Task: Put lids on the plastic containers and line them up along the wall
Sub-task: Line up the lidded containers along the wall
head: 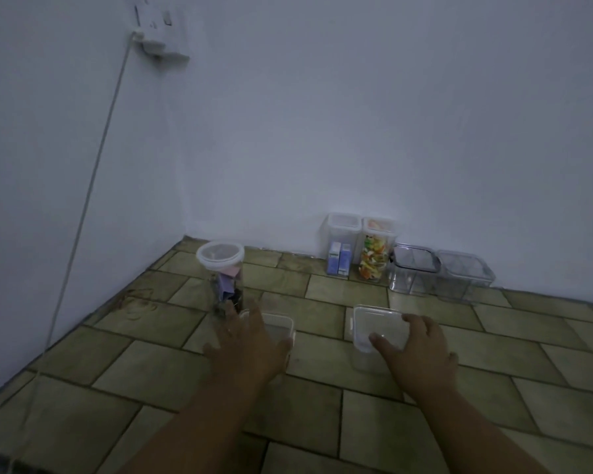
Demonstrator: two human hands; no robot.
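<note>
Two small clear square containers stand on the tiled floor in front of me. My left hand (pixel 250 343) lies spread over the left container (pixel 278 325), its fingers straight. My right hand (pixel 415 347) grips the near right side of the right container (pixel 377 328), which wears a clear lid, thumb on top. A round jar with a white lid (pixel 221 268) stands behind my left hand. Against the back wall stand in a row a tall container with blue boxes (pixel 341 248), a tall container of coloured pieces (pixel 375 251), and two low clear lidded boxes (pixel 413 268) (pixel 464 275).
White walls meet in a corner at the left. A wall socket (pixel 158 32) with a plugged-in adapter sends a white cable (pixel 86 200) down to the floor at the left. Bare tiles (pixel 356 422) lie between me and the containers.
</note>
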